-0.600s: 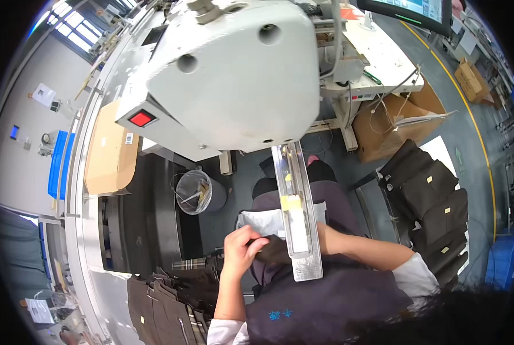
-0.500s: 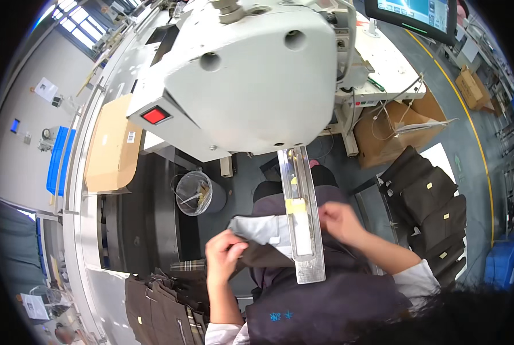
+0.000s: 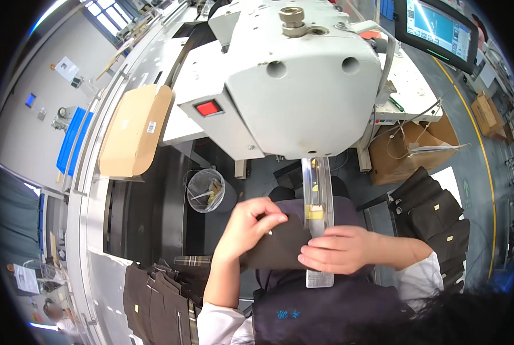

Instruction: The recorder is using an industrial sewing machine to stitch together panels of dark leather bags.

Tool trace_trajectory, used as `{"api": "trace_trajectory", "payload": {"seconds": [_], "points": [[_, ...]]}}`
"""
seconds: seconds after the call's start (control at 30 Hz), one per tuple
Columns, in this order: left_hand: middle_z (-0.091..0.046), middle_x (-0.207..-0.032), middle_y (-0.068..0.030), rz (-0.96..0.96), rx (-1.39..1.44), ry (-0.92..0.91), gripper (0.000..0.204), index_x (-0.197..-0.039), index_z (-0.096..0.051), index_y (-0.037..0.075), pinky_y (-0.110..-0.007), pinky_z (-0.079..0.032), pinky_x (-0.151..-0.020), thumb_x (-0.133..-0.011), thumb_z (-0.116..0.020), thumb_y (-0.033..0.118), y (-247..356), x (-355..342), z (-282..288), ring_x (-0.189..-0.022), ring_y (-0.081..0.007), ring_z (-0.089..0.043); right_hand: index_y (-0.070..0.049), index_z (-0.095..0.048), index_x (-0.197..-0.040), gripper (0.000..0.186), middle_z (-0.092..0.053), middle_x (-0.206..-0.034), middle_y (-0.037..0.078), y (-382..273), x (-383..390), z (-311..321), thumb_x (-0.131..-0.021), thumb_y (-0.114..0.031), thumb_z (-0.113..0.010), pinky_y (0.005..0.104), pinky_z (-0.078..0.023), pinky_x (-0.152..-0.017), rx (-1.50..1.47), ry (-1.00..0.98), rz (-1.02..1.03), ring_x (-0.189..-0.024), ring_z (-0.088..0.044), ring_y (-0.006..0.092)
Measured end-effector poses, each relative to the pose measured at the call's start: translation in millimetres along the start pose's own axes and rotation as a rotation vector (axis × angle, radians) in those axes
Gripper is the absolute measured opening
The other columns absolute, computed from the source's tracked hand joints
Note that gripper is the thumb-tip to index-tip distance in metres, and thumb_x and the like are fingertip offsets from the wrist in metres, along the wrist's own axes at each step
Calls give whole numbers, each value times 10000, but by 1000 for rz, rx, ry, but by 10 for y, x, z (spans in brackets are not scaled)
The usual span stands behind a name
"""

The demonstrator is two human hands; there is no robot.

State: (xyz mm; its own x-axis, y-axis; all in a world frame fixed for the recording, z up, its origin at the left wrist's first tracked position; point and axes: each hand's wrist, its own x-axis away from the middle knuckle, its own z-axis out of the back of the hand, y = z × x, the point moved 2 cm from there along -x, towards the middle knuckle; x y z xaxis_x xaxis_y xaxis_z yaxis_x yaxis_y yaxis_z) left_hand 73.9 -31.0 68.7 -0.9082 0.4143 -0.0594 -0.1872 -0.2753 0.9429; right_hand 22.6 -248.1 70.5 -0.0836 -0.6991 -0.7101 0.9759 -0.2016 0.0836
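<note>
- Our left hand [image 3: 247,227] pinches the top edge of the dark cloth [image 3: 277,247] with thumb and fingers, maybe to hold it flat.
- Our right hand [image 3: 343,250] lies across the metal bar [image 3: 317,225], fingers stretched out, tips on the cloth's right side, perhaps to steady it. Its thumb is hidden, so we can't tell if it grips.
- The cloth is between our hands, mostly left of the bar.
- The bar sticks out from the white machine [image 3: 306,109], likely to give cloth room around it.
</note>
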Motion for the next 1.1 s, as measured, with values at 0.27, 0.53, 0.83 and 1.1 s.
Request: {"api": "trace_trajectory", "payload": {"seconds": [0.27, 0.53, 0.83, 1.1], "points": [[-597, -762, -128, -51, -214, -3, 100, -799, -594, -14, -348, -465, -675, -817, -639, 74, -70, -367, -285, -739, -290, -596, -38, -644, -968, 218, -623, -1019, 63, -85, 299, -23, -762, -109, -623, 313, -510, -785, -108, -21, -256, -916, -609, 181], [-639, -809, -159, -274, -487, 222, 119, -892, -633, -18, -407, -469, -682, -810, -594, 59, -499, -983, -239, -764, -319, -603, -70, -668, -872, 201, -653, -926, 20, 433, 262, -148, -681, -59, -731, 331, -480, -708, -36, 154, -696, -852, -618, 201], [-635, -767, -118, -325, -647, 209, 64, -835, -632, 5, -396, -470, -642, -792, -609, 46, -500, -999, -264, -708, -274, -599, -100, -668, -963, 249, -622, -1147, 3, 331, 346, -70, -740, -209, -690, 375, -451, -816, 133, -71, -601, -1048, -563, 196], [-646, -836, -131, -354, -711, 227, 115, -871, -639, 10, -412, -469, -699, -801, -620, 98, -741, -983, -252, -789, -298, -604, -91, -674, -1027, 291, -591, -1185, 9, 317, 335, -86, -772, -231, -684, 343, -439, -830, 200, -122, -589, -1064, -540, 178]]}}
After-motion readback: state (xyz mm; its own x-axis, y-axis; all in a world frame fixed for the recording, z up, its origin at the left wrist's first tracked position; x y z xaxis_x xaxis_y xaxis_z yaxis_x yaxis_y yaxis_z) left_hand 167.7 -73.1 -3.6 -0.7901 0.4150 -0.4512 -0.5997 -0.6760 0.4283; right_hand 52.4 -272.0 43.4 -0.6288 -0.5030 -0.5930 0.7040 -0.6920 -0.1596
